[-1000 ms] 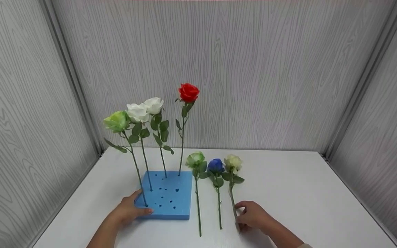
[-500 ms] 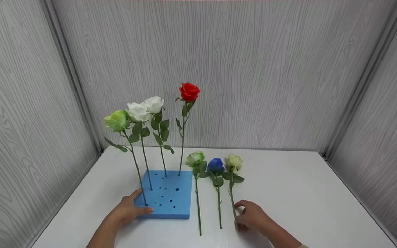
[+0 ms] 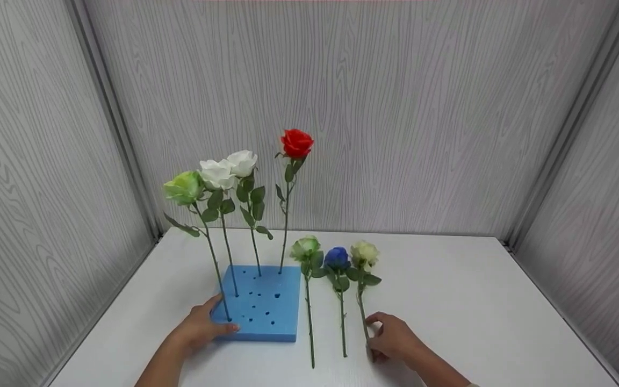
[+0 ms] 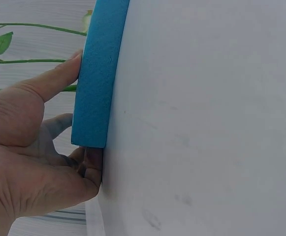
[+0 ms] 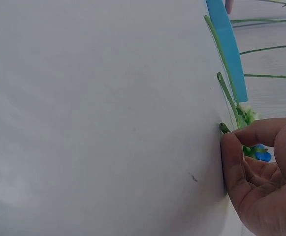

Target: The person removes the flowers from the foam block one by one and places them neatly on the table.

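My left hand (image 3: 198, 324) grips the near left corner of a blue foam block (image 3: 266, 336), thumb on the top face and fingers against its side. In the left wrist view the same block (image 4: 98, 83) sits between thumb and fingers. Upright in its holes stand a yellow-green rose (image 3: 184, 188), two white roses (image 3: 217, 174) and a red rose (image 3: 297, 143). My right hand (image 3: 394, 338) pinches the lower stem of a cream rose (image 3: 364, 253) lying on the table. The right wrist view shows its stem end (image 5: 224, 128) poking out at the fingertips.
Between the block and the cream rose lie a pale green rose (image 3: 305, 249) and a blue rose (image 3: 337, 258), stems toward me. The white table (image 3: 465, 290) is enclosed by grey wood-grain panels (image 3: 395, 118) at the back and sides.
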Demonstrator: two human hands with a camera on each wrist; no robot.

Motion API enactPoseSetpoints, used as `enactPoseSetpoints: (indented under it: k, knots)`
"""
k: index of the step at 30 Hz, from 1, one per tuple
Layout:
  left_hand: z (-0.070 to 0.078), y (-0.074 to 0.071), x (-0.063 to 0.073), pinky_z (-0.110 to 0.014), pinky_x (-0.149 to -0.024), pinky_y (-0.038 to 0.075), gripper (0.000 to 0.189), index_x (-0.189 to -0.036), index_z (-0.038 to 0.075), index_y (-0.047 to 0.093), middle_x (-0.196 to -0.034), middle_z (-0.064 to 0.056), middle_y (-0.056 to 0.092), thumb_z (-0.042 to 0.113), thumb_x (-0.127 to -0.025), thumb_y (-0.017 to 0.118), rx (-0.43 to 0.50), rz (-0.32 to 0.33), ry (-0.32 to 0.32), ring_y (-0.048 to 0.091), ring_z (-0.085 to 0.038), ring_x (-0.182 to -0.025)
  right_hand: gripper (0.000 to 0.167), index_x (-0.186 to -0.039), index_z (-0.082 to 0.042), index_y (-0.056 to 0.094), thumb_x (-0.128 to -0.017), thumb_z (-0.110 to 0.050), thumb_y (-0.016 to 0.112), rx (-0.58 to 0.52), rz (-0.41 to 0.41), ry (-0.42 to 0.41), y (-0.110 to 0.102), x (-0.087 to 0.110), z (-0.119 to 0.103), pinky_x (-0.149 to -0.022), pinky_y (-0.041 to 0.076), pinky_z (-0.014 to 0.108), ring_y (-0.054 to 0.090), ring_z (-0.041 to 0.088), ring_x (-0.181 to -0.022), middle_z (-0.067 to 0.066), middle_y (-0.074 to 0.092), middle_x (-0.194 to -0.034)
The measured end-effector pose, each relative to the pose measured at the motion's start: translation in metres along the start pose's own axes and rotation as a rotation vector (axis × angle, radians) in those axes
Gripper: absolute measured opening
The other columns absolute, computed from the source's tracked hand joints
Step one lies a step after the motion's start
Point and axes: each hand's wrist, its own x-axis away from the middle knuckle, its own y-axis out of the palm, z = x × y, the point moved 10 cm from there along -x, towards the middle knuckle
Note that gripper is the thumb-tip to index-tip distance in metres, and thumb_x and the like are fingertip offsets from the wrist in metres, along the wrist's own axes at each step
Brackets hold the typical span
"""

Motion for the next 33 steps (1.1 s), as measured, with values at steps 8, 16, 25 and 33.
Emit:
enactPoseSetpoints:
  k: [8,16,25,33]
  knots:
    - [0.002,-0.003,0.001,-0.079,-0.127,0.022,0.122,-0.173,0.006,0.02,-0.167,-0.047,0.017,0.043,-0.083,0.094,-0.018,0.012,0.023,0.014,-0.071,-0.157,0.052,-0.137,-0.003,0.065,-0.088,-0.006,0.081,-0.078,-0.014,0.028,0.0,-0.003,0.003,-0.062,0.065,0.033,0.075,0.018,-0.064,0.013,0.068,-0.089]
    - [0.0,-0.002,0.0,-0.079,-0.127,0.024,0.121,-0.173,0.006,0.02,-0.168,-0.046,0.017,0.043,-0.085,0.094,-0.021,0.003,0.012,0.015,-0.07,-0.157,0.032,-0.126,-0.007,0.063,-0.099,-0.017,0.076,-0.086,-0.002,0.054,-0.003,-0.004,-0.002,-0.058,0.059,0.031,0.068,0.017,-0.063,0.011,0.067,-0.091]
    - [-0.001,-0.004,-0.001,-0.079,-0.126,0.025,0.118,-0.172,0.004,0.021,-0.168,-0.046,0.019,0.043,-0.086,0.093,-0.035,0.007,0.015,0.017,-0.069,-0.157,0.035,-0.136,-0.004,0.061,-0.105,-0.019,0.068,-0.231,0.02,-0.146,0.0,-0.004,-0.053,-0.072,0.06,0.035,0.067,0.02,-0.083,0.009,0.062,-0.103]
    - [0.001,-0.001,0.0,-0.078,-0.128,0.02,0.119,-0.172,0.004,0.02,-0.168,-0.046,0.016,0.038,-0.085,0.094,0.014,-0.001,0.007,0.013,-0.069,-0.158,0.03,-0.137,-0.009,0.062,-0.109,-0.021,0.064,-0.343,0.046,-0.322,0.015,-0.008,-0.103,-0.098,0.062,0.049,0.069,0.022,-0.107,0.012,0.066,-0.118]
